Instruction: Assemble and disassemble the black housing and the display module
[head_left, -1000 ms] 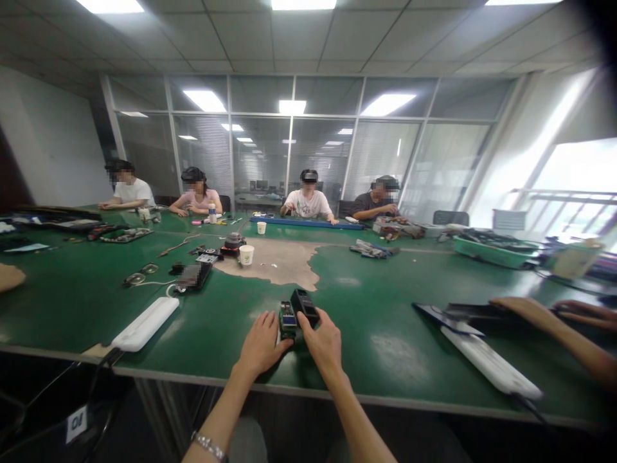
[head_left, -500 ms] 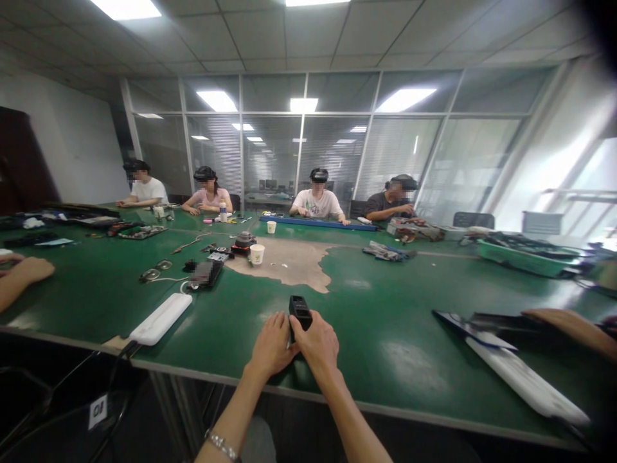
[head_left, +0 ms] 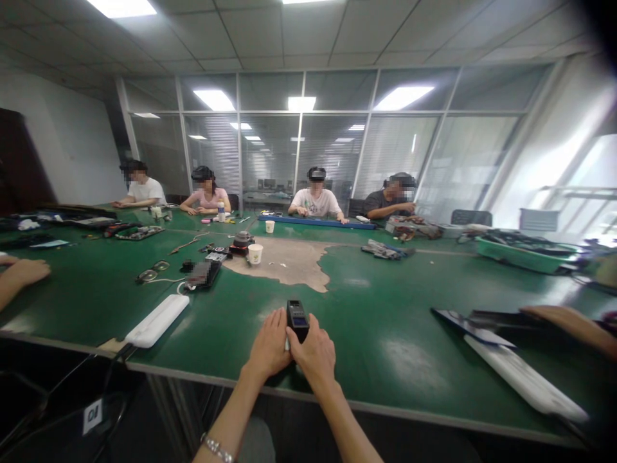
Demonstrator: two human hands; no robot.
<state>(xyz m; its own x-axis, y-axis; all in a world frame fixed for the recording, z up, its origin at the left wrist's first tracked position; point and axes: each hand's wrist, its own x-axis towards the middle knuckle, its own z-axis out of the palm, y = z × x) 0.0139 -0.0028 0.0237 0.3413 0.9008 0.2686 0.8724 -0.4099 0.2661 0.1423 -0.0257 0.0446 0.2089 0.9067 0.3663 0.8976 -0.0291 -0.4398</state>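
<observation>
**Black box held between 2 hands near the table's edge**

The black box (head_left: pixel 297 320), with a blue window on its near upper part, sits between the fingers of the left hand (head_left: pixel 270 342) and the right hand (head_left: pixel 315 350), over the green table (head_left: pixel 366 334). Whether its underside touches the table cannot be told.

Right hand: partly closed on the box, thumb across its near end, bent fingers along its right side. Left hand: fingers nearly straight, side by side, close against the box's left side; whether they grip it cannot be told. A pale sliver (head_left: pixel 288 344) shows beside the left fingertips' side of the thumbs, nature unclear.

Left of the left fingers lies 1 white power strip (head_left: pixel 158 320); beyond that strip, a dark device (head_left: pixel 203 274) and a pair of glasses (head_left: pixel 153 271). Ahead of the fingers are a bare brown patch (head_left: pixel 301 263) and 2 paper cups, the nearer cup (head_left: pixel 255 254) and the farther cup (head_left: pixel 270 226). Ahead and to the right of the fingers lie gloves (head_left: pixel 384 250), with a green basket (head_left: pixel 520 256) farther right. Well right of the right fingers, a co-worker's hand (head_left: pixel 554 316) is at a dark panel (head_left: pixel 501 319).
</observation>
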